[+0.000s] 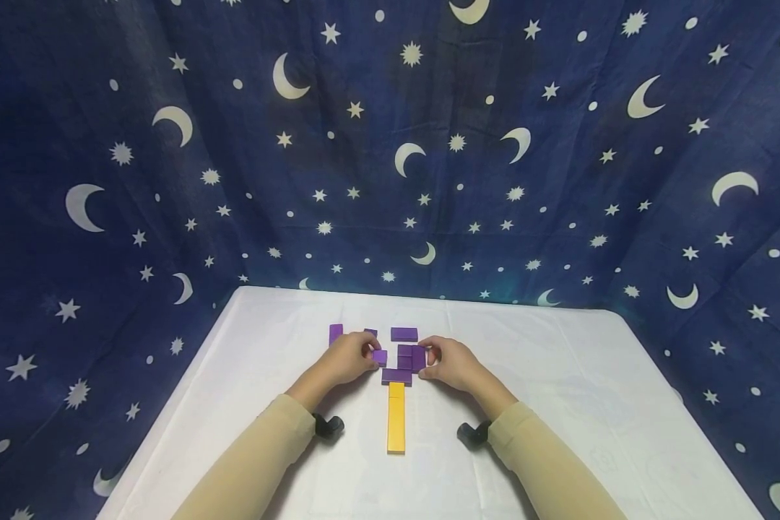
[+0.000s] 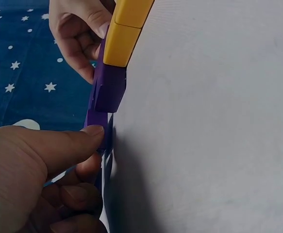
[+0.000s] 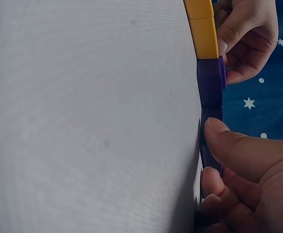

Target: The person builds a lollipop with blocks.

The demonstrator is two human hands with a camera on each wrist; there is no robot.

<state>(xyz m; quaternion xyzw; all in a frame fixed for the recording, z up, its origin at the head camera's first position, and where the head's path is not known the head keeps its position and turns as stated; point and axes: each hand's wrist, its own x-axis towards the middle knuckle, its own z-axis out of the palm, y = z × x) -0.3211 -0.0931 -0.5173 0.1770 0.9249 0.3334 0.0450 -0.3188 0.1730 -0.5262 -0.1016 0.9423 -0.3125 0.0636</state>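
In the head view my left hand (image 1: 349, 359) pinches a small purple block (image 1: 380, 357) between thumb and fingers. My right hand (image 1: 451, 365) grips a purple block (image 1: 419, 359) by its right side, and that block touches a pair of darker purple blocks (image 1: 404, 357) to its left. Just below them lies a wide purple block (image 1: 396, 377). A yellow column (image 1: 396, 422) of joined blocks runs from it toward me. The left wrist view shows my left thumb (image 2: 83, 143) on the purple block; in the right wrist view my right thumb (image 3: 228, 141) presses the other block.
Behind my hands lie a purple block (image 1: 404, 334), another upright one (image 1: 336, 333) at the left, and one partly hidden (image 1: 370, 333) by my left hand. All rest on a white table (image 1: 526, 339). A dark blue curtain (image 1: 364, 166) with moons and stars hangs behind.
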